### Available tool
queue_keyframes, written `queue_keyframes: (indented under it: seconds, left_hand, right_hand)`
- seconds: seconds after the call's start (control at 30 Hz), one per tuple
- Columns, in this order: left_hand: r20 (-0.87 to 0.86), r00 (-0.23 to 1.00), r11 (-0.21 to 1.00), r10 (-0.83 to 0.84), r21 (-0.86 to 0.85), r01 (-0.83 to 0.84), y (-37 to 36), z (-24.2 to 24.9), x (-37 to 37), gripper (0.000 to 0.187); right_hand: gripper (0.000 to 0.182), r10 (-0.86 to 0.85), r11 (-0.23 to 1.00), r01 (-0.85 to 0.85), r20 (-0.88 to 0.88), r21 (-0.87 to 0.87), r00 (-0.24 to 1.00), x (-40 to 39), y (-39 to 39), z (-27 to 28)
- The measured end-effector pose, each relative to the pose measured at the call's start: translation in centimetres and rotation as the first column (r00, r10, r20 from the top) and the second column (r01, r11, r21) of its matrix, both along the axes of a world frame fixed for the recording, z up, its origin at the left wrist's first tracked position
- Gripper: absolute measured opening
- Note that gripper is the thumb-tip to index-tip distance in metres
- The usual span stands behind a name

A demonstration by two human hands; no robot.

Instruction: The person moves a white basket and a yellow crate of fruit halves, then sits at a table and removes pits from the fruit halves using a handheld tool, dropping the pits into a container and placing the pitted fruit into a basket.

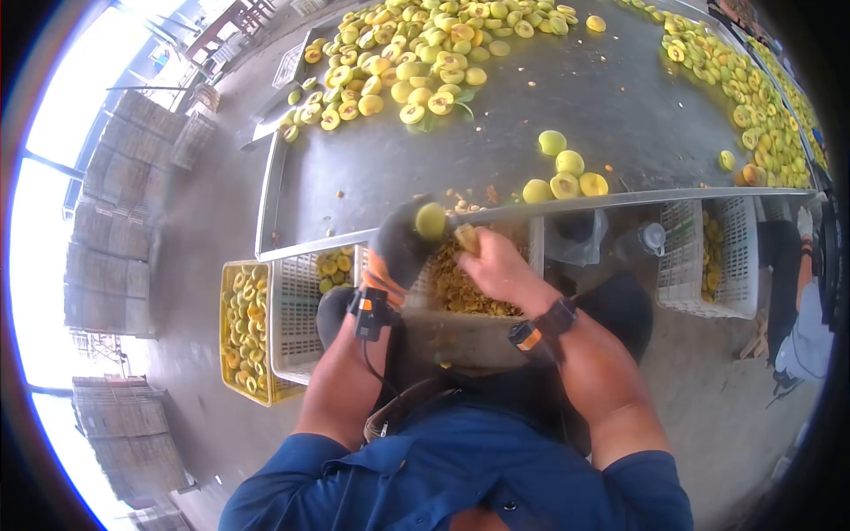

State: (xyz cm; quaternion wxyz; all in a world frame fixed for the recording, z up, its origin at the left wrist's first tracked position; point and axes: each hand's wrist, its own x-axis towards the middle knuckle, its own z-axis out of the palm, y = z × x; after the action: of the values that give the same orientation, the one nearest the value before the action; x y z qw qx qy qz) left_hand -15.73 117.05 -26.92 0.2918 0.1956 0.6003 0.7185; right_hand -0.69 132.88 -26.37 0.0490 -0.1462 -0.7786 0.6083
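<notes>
My left hand (398, 243), in a dark glove with an orange cuff, is closed around a yellow-green peach (431, 221) at the table's near edge. Just to its right, my right hand (503, 268) is bare and wrapped round a short tan wooden handle (467, 237). Whatever blade or tip the handle has cannot be made out. Below both hands, a crate holds brown pits and scraps (465, 283). Several peaches (567, 177) lie on the metal table (354, 177) ahead of my right hand.
Halved peaches (416, 62) are heaped at the table's far left, with another pile (744, 97) along the right. A yellow crate (226, 332) and white crates (292, 327) (691, 257) stand below. Another person's arm (806, 283) shows at right. Stacked crates (106, 257) line the left.
</notes>
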Motion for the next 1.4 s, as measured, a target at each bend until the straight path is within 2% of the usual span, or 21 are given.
queue_keyframes:
  seconds: [0.03, 0.07, 0.13, 0.23, 0.3, 0.4, 0.47, 0.53, 0.57, 0.6, 0.7, 0.8, 0.9, 1.0, 1.1, 1.13, 1.2, 1.27, 1.3, 1.4]
  left_hand:
    - [0.314, 0.949, 0.987, -0.016, 0.155, -0.034, 0.4, 0.2, 1.1, 0.045]
    - [0.164, 0.986, 0.994, -0.021, 0.108, 0.003, 0.5, -1.1, 1.2, 0.041]
    - [-0.189, 0.982, 1.000, -0.001, -0.018, -0.003, 1.1, -3.0, 1.3, 0.037]
    - [-0.377, 0.926, 0.985, -0.015, -0.164, -0.051, 0.5, -3.2, 1.7, 0.031]
    - [-0.217, 0.975, 0.988, -0.045, -0.157, 0.011, 0.6, -2.4, 1.6, 0.035]
    - [-0.473, 0.879, 0.962, -0.067, -0.263, -0.068, 1.2, -1.6, 2.0, 0.036]
    - [-0.300, 0.954, 0.975, 0.026, -0.204, -0.091, 2.3, -0.1, 2.7, 0.031]
    - [0.061, 0.989, 0.989, 0.133, -0.074, -0.128, 3.1, 0.9, 3.2, 0.033]
    - [0.327, 0.931, 0.984, 0.159, 0.021, -0.176, 3.4, 1.2, 3.2, 0.038]
    - [0.570, 0.808, 0.964, 0.147, 0.100, -0.246, 3.7, 1.3, 3.2, 0.043]
    - [0.640, 0.745, 0.954, 0.187, 0.061, -0.292, 4.2, 1.5, 3.3, 0.051]
    - [0.465, 0.863, 0.976, 0.199, -0.011, -0.219, 3.9, 0.6, 3.0, 0.049]
    - [0.335, 0.917, 0.976, 0.218, -0.104, -0.193, 3.6, 0.8, 3.3, 0.045]
    - [0.388, 0.878, 0.960, 0.280, -0.101, -0.261, 3.7, -0.3, 3.1, 0.044]
    - [0.243, 0.940, 0.969, 0.241, -0.108, -0.220, 3.4, 0.2, 3.2, 0.043]
    - [0.186, 0.956, 0.970, 0.227, -0.135, -0.204, 3.3, 0.2, 3.2, 0.042]
    - [0.072, 0.979, 0.966, 0.192, -0.192, -0.175, 3.0, 0.3, 3.1, 0.040]
    - [-0.284, 0.958, 0.931, 0.045, -0.335, -0.143, 2.3, 0.7, 2.8, 0.025]
    - [-0.443, 0.895, 0.903, -0.051, -0.403, -0.148, 2.2, 0.9, 2.6, 0.029]
    - [-0.436, 0.898, 0.947, -0.058, -0.309, -0.089, 2.2, 1.1, 2.5, 0.035]
  right_hand:
    - [0.034, 0.005, 0.999, -0.005, 0.014, 0.031, 1.000, -0.4, -0.5, -0.3]
    - [0.034, 0.044, 0.994, -0.044, 0.001, 0.099, 0.999, -0.5, -1.3, -0.4]
    - [0.034, 0.071, 0.997, -0.071, 0.011, 0.042, 0.997, -0.2, -2.5, 0.1]
    - [0.035, 0.098, 0.994, -0.098, 0.000, -0.044, 0.995, 0.1, -2.2, 0.5]
    - [0.034, 0.087, 0.985, -0.084, 0.015, -0.148, 0.996, -0.1, -1.5, -0.1]
    - [0.033, 0.045, 0.990, -0.042, 0.021, -0.136, 0.999, -0.3, -1.2, -0.5]
    - [0.034, 0.030, 0.997, -0.026, 0.044, -0.077, 0.999, -0.5, -0.9, -0.2]
    - [0.034, 0.008, 0.999, -0.005, 0.067, -0.038, 0.998, -0.5, -0.9, -0.1]
    - [0.034, -0.006, 1.000, 0.008, 0.079, -0.029, 0.997, -0.5, -1.0, -0.2]
    - [0.035, -0.020, 1.000, 0.021, 0.089, -0.019, 0.996, -0.5, -1.0, -0.3]
    - [0.035, -0.021, 0.999, 0.017, 0.112, 0.038, 0.994, -0.5, -1.0, -0.6]
    - [0.032, -0.014, 0.995, 0.010, 0.044, 0.099, 0.999, -0.5, -1.1, 0.1]
    - [0.031, 0.014, 0.993, -0.018, 0.034, 0.119, 0.999, -0.4, -1.2, -0.4]
    - [0.029, 0.048, 0.991, -0.053, 0.038, 0.120, 0.998, -0.5, -1.5, -1.3]
    - [0.021, 0.118, 0.992, -0.124, -0.220, -0.012, 0.968, -0.9, -1.8, -3.2]
    - [0.018, 0.187, 0.961, -0.197, -0.065, -0.195, 0.980, -1.0, -1.3, -2.0]
    - [0.014, 0.388, 0.800, -0.224, 0.194, -0.557, 0.901, -0.8, -0.2, 0.7]
    - [0.010, 0.429, 0.747, -0.244, 0.169, -0.618, 0.887, -0.5, -0.5, 1.3]
    - [0.008, 0.449, 0.721, -0.255, 0.154, -0.645, 0.880, -0.4, -0.5, 1.5]
    - [0.008, 0.470, 0.517, -0.127, 0.157, -0.847, 0.869, 0.0, -0.3, 1.6]
